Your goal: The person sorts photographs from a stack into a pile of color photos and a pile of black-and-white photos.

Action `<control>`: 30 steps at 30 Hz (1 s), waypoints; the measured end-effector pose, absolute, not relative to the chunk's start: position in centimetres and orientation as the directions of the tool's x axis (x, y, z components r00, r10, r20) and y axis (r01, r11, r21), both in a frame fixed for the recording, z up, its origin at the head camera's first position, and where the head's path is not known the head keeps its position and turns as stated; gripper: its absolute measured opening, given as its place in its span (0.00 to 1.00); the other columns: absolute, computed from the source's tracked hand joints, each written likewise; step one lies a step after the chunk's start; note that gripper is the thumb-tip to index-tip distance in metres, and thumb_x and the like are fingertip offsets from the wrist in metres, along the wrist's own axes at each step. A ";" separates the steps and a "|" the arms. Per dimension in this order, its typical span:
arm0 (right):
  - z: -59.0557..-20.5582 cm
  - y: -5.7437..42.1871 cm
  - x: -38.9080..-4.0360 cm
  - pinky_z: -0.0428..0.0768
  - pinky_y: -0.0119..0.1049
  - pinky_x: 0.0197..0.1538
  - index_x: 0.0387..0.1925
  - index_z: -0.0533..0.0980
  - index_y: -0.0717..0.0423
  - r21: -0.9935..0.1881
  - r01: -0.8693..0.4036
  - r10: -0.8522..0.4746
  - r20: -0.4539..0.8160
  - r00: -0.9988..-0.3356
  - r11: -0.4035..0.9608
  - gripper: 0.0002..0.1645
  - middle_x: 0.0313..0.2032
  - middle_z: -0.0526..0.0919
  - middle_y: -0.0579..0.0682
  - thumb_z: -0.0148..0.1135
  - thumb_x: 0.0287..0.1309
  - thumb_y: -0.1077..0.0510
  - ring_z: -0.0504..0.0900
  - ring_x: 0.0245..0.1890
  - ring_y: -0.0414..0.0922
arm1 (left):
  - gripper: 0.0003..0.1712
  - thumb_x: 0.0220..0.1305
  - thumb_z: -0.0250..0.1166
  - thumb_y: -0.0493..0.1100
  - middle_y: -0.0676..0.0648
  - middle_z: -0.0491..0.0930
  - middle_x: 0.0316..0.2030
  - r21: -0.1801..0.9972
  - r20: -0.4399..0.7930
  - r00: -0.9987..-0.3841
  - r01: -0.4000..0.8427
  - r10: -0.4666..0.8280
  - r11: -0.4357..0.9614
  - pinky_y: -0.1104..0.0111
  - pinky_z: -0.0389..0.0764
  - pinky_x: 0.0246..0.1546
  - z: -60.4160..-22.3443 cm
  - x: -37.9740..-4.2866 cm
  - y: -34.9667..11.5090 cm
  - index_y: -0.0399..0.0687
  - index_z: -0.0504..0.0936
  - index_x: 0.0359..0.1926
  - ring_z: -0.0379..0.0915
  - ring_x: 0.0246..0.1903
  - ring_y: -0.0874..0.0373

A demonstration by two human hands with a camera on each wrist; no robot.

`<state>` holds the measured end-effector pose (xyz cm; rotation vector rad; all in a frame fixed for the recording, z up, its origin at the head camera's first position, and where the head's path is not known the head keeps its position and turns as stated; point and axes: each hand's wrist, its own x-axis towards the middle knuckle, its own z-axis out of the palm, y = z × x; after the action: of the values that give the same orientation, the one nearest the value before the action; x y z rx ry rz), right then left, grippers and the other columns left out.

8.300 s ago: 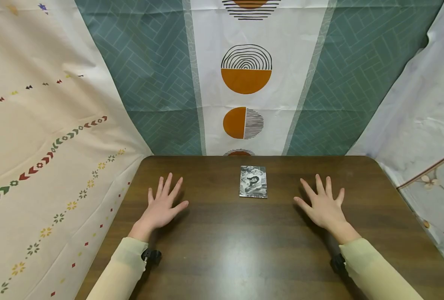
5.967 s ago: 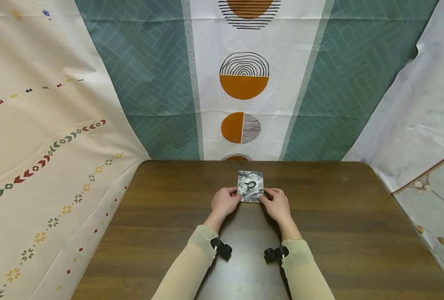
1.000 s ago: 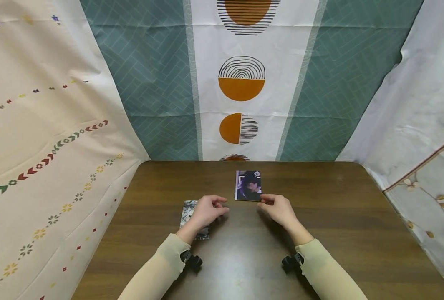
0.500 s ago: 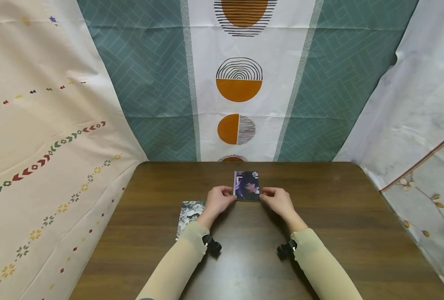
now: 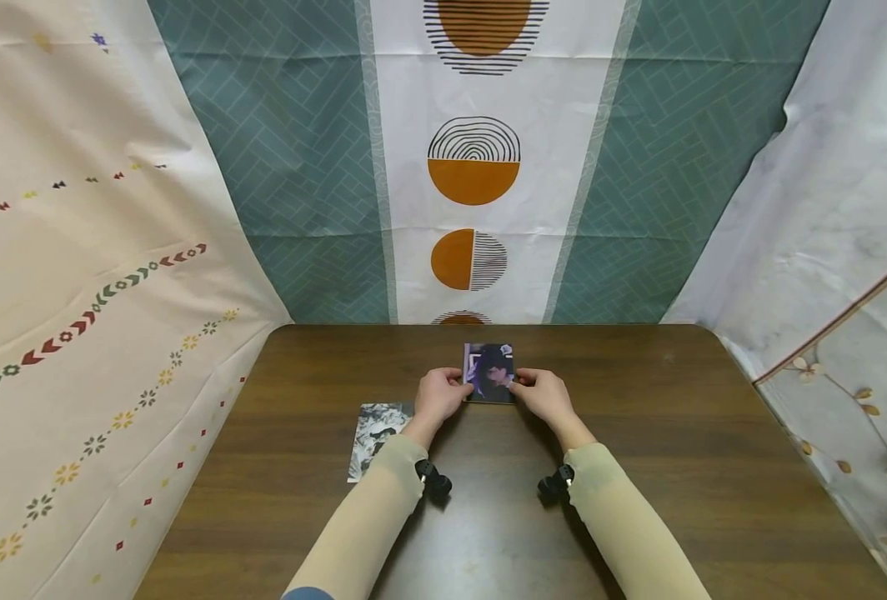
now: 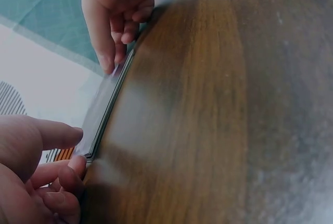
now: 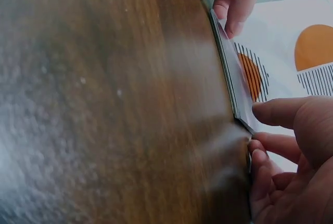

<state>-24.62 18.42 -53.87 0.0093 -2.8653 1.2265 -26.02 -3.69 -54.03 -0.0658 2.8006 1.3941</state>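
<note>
A photo card (image 5: 491, 375) with a dark purple picture of a person lies near the table's back edge. My left hand (image 5: 438, 397) pinches its left side, the thumb over the near corner; my right hand (image 5: 548, 396) does the same on the right side. From the left wrist, the card's near edge (image 6: 111, 105) shows as several thin layers, like a stack, low over the wood. The right wrist view has the thumb (image 7: 276, 112) just above the near corner and fingertips beside it. A black-and-white photo card (image 5: 372, 429) lies left, partly hidden by my left forearm.
The brown wooden table (image 5: 638, 467) reaches back to a green and white curtain (image 5: 473, 292) with orange circles. Patterned cloth (image 5: 113, 375) hangs on the left and floral cloth (image 5: 826, 250) on the right. Each wrist wears a small black camera.
The black-and-white card went from the back middle to the left, and the purple card came into view. My left hand then moved right to this card; both hands have closed in on its sides.
</note>
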 end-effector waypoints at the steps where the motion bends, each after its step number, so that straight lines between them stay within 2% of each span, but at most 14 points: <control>1: -53.8 18.4 -24.6 0.78 0.56 0.60 0.62 0.83 0.65 -0.721 -0.013 0.005 0.022 -1.000 0.692 0.26 0.51 0.89 0.59 0.69 0.68 0.53 0.85 0.55 0.58 | 0.21 0.63 0.78 0.46 0.53 0.86 0.31 0.796 -0.032 -0.999 -0.045 -0.032 0.604 0.62 0.79 0.38 -54.0 -26.0 -3.7 0.43 0.91 0.55 0.79 0.32 0.60; 12: -53.8 18.3 -24.8 0.74 0.58 0.67 0.65 0.82 0.63 -0.716 -0.004 -0.008 -0.002 -1.000 0.698 0.28 0.61 0.85 0.62 0.68 0.70 0.52 0.80 0.64 0.62 | 0.19 0.64 0.78 0.46 0.53 0.87 0.33 0.790 -0.063 -0.997 -0.073 -0.038 0.609 0.60 0.80 0.40 -54.2 -26.3 -3.7 0.47 0.92 0.54 0.81 0.34 0.57; 23: -53.8 18.2 -24.6 0.73 0.59 0.69 0.65 0.82 0.62 -0.736 0.027 0.007 -0.030 -1.000 0.676 0.27 0.63 0.83 0.62 0.67 0.71 0.51 0.78 0.67 0.63 | 0.18 0.64 0.78 0.46 0.52 0.86 0.33 0.811 -0.073 -0.996 -0.090 -0.052 0.578 0.60 0.79 0.39 -54.2 -26.2 -3.6 0.47 0.92 0.54 0.80 0.34 0.56; 30: -53.4 18.2 -24.4 0.72 0.59 0.69 0.64 0.83 0.62 -0.756 0.031 0.015 -0.028 -0.999 0.653 0.27 0.64 0.83 0.63 0.67 0.72 0.50 0.77 0.68 0.64 | 0.18 0.65 0.77 0.45 0.51 0.87 0.36 0.830 -0.051 -0.997 -0.075 -0.058 0.552 0.59 0.80 0.43 -54.2 -26.2 -3.5 0.46 0.92 0.54 0.80 0.37 0.56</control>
<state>-24.42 18.15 -53.44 -0.0398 -2.8743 1.3156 -26.18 -3.54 -54.18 -0.1172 2.7518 1.4734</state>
